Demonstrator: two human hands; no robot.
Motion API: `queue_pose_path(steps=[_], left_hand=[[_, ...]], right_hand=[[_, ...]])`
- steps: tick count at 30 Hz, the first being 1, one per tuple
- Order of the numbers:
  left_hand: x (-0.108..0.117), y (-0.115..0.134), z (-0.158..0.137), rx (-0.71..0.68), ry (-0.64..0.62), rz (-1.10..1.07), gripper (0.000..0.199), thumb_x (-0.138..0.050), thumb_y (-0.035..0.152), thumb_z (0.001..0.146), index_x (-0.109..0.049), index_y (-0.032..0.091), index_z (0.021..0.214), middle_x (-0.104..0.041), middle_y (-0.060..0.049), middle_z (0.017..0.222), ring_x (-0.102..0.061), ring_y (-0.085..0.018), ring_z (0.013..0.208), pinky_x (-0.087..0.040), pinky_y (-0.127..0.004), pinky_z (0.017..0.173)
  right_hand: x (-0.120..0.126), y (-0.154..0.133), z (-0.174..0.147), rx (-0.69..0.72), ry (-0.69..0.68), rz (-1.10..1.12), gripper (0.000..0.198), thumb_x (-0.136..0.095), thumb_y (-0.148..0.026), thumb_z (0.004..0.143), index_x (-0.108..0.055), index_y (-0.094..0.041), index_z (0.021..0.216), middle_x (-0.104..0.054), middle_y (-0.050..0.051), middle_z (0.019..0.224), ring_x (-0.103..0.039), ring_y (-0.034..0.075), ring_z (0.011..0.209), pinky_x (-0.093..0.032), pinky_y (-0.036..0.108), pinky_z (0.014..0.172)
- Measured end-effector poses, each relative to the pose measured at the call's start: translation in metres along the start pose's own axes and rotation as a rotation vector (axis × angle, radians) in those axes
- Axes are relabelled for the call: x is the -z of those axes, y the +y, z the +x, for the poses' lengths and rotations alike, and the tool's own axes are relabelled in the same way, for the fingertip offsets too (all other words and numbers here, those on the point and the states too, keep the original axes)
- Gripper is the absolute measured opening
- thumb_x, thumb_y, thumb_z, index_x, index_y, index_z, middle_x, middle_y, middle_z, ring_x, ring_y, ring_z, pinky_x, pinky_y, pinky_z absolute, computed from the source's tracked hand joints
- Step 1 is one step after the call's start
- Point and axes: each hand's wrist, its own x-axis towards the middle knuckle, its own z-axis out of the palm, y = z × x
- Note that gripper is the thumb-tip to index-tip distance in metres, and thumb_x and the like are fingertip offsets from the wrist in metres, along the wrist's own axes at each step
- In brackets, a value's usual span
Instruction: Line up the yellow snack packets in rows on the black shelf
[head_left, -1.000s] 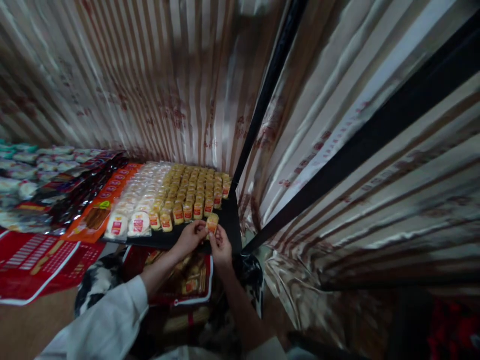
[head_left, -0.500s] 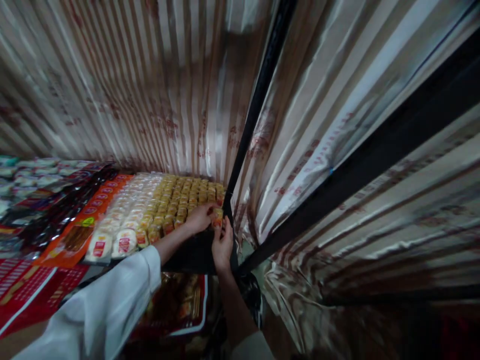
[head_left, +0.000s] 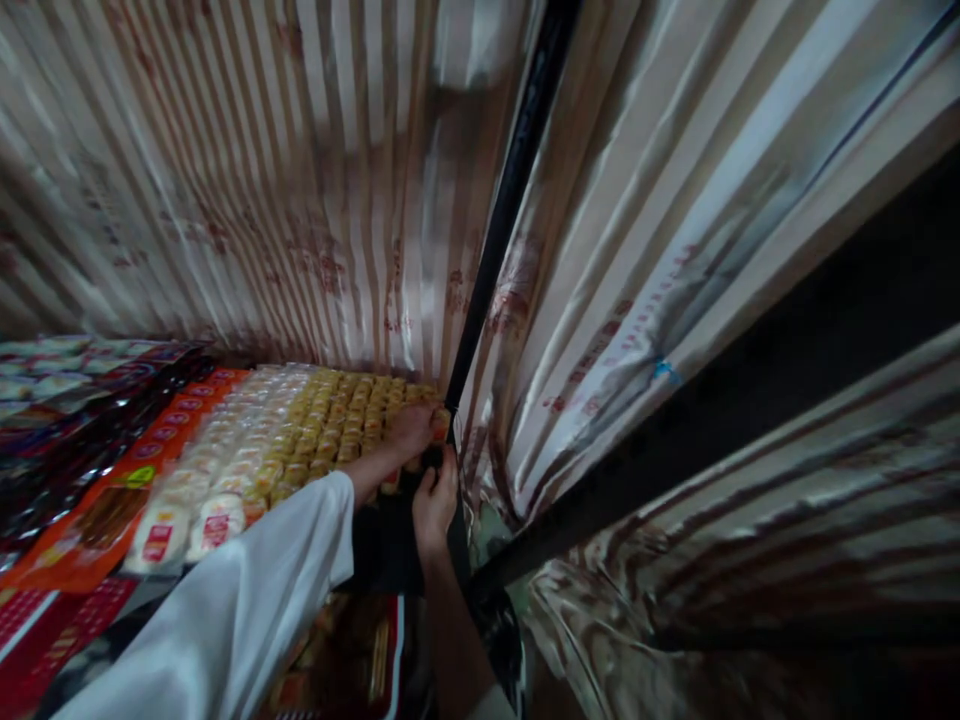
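Note:
My left hand (head_left: 415, 428) reaches over the right end of rows of small yellow-wrapped snack packets (head_left: 322, 425). Its fingers are closed on one yellow snack packet (head_left: 442, 424), close beside the black post. Just below and nearer to me is my right hand (head_left: 435, 505), fingers up and thumb apart, with nothing visible in it. Its fingertips come near the shelf's right edge, and the low light blurs them. White round packaged cakes (head_left: 214, 520) with red labels stand in rows to the left of the yellow ones.
A slim black post (head_left: 510, 190) rises at the shelf corner, and a thick black bar (head_left: 675, 400) slants across the right. Striped plastic sheeting (head_left: 337, 180) hangs behind. Orange snack bags (head_left: 112, 510) lie farther left. Below, a lower level holds a red-and-dark package (head_left: 337, 660).
My left hand has moved away from my right hand toward the post, with the yellow packet in it. My right hand has come off the packet. The view has shifted a little.

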Motion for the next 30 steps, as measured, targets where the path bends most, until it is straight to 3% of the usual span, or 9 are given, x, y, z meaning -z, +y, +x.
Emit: queue_pose_path(steps=[4,11,17,25,30], left_hand=[[-0.01,-0.006,0.008,-0.02,-0.049,0.134,0.035,-0.047,0.022,0.083,-0.055,0.022,0.118,-0.065,-0.006,0.107,-0.06,-0.017,0.096,-0.044,-0.024,0.081],[-0.02,-0.007,0.01,0.005,-0.089,0.279,0.031,-0.044,0.018,0.084,-0.058,0.016,0.112,-0.064,-0.01,0.101,-0.06,-0.019,0.091,-0.046,-0.026,0.074],[-0.022,-0.003,0.01,0.01,-0.019,0.334,0.031,-0.039,0.013,0.085,-0.056,0.01,0.11,-0.056,-0.014,0.111,-0.047,-0.024,0.109,-0.042,-0.031,0.086],[-0.024,-0.014,0.013,-0.047,-0.003,0.395,0.027,-0.04,0.013,0.085,-0.057,0.014,0.106,-0.058,-0.01,0.107,-0.048,-0.021,0.104,-0.043,-0.029,0.084],[-0.014,-0.003,-0.004,-0.047,0.034,0.339,0.025,-0.04,0.016,0.085,-0.058,0.015,0.102,-0.056,-0.011,0.109,-0.047,-0.021,0.108,-0.043,-0.033,0.087]], right_hand=[[-0.009,0.013,0.004,-0.009,-0.018,-0.04,0.05,-0.03,-0.014,0.082,-0.038,-0.01,0.132,-0.044,0.015,0.134,-0.036,0.021,0.128,-0.032,0.041,0.104],[-0.027,0.035,0.013,-0.02,-0.098,-0.077,0.054,-0.028,-0.01,0.078,-0.041,-0.008,0.13,-0.048,0.015,0.131,-0.043,0.021,0.122,-0.036,0.04,0.101],[-0.029,0.031,0.011,0.012,-0.092,-0.179,0.056,-0.028,-0.006,0.076,-0.047,-0.013,0.128,-0.047,0.012,0.133,-0.042,0.021,0.122,-0.039,0.037,0.099],[-0.026,0.024,0.008,0.016,-0.134,-0.308,0.056,-0.032,-0.006,0.076,-0.048,-0.019,0.129,-0.047,0.009,0.13,-0.04,0.023,0.12,-0.041,0.036,0.094],[-0.024,0.028,0.01,0.023,-0.136,-0.272,0.054,-0.033,-0.009,0.078,-0.046,-0.017,0.13,-0.044,0.01,0.133,-0.039,0.024,0.12,-0.04,0.039,0.096]])
